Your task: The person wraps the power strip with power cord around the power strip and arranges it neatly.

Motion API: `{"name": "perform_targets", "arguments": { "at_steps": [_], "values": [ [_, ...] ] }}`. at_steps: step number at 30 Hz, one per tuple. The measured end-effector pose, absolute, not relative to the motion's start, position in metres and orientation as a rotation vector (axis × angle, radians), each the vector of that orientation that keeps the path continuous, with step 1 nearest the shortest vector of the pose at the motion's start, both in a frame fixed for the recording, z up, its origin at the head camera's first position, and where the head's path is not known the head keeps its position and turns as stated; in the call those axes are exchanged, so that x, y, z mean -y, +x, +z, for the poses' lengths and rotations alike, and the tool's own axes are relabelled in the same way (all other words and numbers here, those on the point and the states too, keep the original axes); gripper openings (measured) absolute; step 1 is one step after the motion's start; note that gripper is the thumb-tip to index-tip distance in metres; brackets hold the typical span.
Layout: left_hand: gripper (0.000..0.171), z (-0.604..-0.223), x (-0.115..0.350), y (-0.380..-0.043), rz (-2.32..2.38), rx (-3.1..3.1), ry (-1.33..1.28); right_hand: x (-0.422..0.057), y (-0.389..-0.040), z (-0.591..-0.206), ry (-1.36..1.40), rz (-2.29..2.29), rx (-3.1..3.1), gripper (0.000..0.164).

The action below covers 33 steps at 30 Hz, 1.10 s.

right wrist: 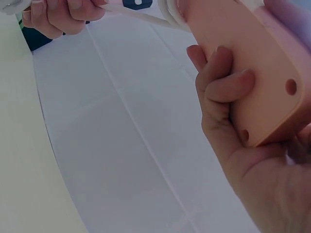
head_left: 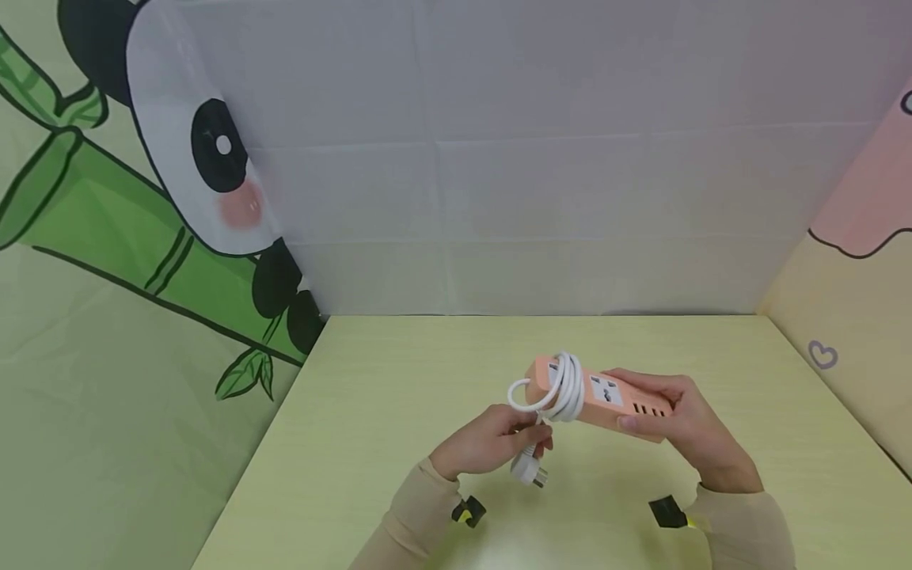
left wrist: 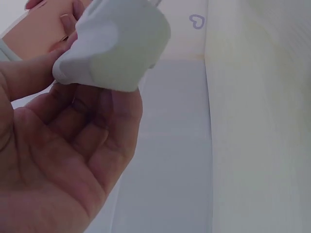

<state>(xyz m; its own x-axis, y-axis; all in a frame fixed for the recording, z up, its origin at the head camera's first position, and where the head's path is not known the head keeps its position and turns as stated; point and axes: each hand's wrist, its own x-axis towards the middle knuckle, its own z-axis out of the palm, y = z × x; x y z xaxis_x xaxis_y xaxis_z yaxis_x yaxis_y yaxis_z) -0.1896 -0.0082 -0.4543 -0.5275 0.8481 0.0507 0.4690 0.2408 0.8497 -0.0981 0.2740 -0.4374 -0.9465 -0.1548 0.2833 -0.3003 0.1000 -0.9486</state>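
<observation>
An orange power strip (head_left: pixel 606 412) is held above the table, tilted, with its sockets and USB ports facing up. My right hand (head_left: pixel 694 423) grips its right end, thumb on the near side; in the right wrist view the fingers (right wrist: pixel 228 87) curl round its underside. White cord (head_left: pixel 568 388) is wound in several loops round the strip's left end. My left hand (head_left: pixel 495 439) pinches the cord close to the white plug (head_left: pixel 529 467), whose prongs point down and to the right. In the left wrist view the plug (left wrist: pixel 114 46) stands large above the palm.
Beneath both hands lies a pale yellow table (head_left: pixel 385 372). A grey-white wall sheet (head_left: pixel 499 182) rises at its back edge. To the left is a panel with a panda and green bamboo (head_left: pixel 121 214), to the right a cream and pink one (head_left: pixel 855 317).
</observation>
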Motion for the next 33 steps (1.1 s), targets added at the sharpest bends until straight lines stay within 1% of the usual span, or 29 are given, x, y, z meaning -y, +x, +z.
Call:
{"name": "perform_targets", "arguments": {
  "at_steps": [10,18,25,33],
  "values": [
    [0.030,-0.453,0.008,-0.186,1.222,-2.127,1.127,-0.269,-0.102,-0.436,0.421,2.127,2.188,0.048],
    [0.028,-0.450,0.008,-0.183,1.206,-2.169,1.129,-0.267,-0.104,-0.435,0.319,2.158,2.152,0.047],
    [0.022,-0.447,0.005,-0.181,1.206,-2.184,1.160,-0.270,-0.106,-0.434,0.278,2.162,2.152,0.049],
    [0.028,-0.442,0.003,-0.176,1.208,-2.184,1.155,-0.274,-0.108,-0.432,0.193,2.081,2.203,0.050]
  ]
}}
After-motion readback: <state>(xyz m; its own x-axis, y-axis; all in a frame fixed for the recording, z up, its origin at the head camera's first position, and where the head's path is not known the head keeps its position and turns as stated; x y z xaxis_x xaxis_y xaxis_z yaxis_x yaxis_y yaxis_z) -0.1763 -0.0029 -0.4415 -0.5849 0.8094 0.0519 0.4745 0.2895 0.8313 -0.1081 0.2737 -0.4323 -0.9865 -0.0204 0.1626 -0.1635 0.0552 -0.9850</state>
